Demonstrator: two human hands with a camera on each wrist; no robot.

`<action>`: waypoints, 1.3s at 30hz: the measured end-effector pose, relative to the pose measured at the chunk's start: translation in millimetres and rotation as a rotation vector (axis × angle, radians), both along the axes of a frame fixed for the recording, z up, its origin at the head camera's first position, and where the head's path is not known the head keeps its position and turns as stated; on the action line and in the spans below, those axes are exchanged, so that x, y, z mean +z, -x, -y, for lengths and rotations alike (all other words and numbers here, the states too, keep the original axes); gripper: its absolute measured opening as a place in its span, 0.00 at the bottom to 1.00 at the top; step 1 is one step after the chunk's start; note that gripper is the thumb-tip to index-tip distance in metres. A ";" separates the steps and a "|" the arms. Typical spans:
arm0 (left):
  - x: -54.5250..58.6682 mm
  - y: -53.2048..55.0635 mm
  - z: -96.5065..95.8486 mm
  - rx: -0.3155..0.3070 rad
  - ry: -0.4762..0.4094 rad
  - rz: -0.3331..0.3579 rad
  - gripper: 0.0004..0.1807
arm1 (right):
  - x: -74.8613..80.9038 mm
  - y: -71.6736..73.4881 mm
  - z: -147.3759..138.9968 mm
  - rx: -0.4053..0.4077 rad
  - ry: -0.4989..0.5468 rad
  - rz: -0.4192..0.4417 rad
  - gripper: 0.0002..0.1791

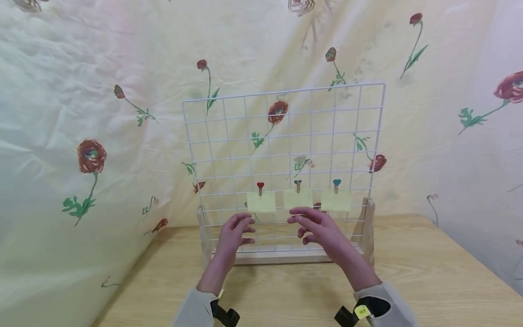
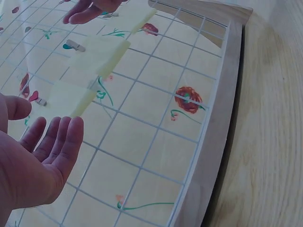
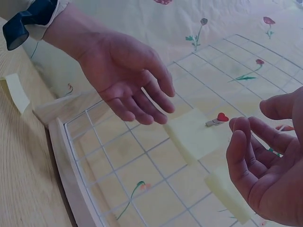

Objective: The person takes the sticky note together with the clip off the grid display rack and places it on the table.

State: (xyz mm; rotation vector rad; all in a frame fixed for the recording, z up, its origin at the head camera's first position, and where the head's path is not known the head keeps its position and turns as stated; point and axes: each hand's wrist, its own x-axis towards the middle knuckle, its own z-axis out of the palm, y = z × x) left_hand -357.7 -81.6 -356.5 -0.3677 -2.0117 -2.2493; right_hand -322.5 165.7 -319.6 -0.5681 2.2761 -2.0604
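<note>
Three pale yellow sticky notes hang in a row on a white wire grid [image 1: 245,172]: a left note [image 1: 262,203], a middle note [image 1: 293,199] and a right note [image 1: 336,201]. Small wooden clothespins with heart tops hold them: a red-heart clothespin [image 1: 260,187], a middle clothespin [image 1: 298,185] with a dark heart, and a teal-heart clothespin [image 1: 337,184]. My left hand [image 1: 237,232] hovers before the grid, below and left of the left note, fingers loosely bent around nothing. Just below the middle note, my right hand [image 1: 318,228] is likewise empty, its fingers relaxed.
The grid stands in a wooden base [image 1: 282,258] with side supports, on a wood-grain table [image 1: 416,268]. Another yellow note [image 3: 18,92] lies on the table by my left forearm. Behind hangs a flowered cloth [image 1: 135,181]. Each wrist wears a black strap.
</note>
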 end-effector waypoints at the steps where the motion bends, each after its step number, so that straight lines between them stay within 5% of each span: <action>1: 0.6 0.5 -1.5 0.007 -0.007 -0.005 0.19 | 0.9 0.9 1.5 0.004 0.002 0.000 0.25; 5: 2.3 2.9 -6.9 0.028 -0.024 -0.036 0.18 | 4.2 4.5 6.7 0.013 0.000 0.000 0.24; 17: 4.6 7.1 -7.0 0.051 -0.084 0.037 0.18 | 16.3 25.0 20.9 0.077 -0.005 -0.005 0.29; 39: 3.7 17.5 -0.2 0.027 -0.007 0.050 0.25 | 43.3 58.9 50.8 0.096 -0.057 0.018 0.30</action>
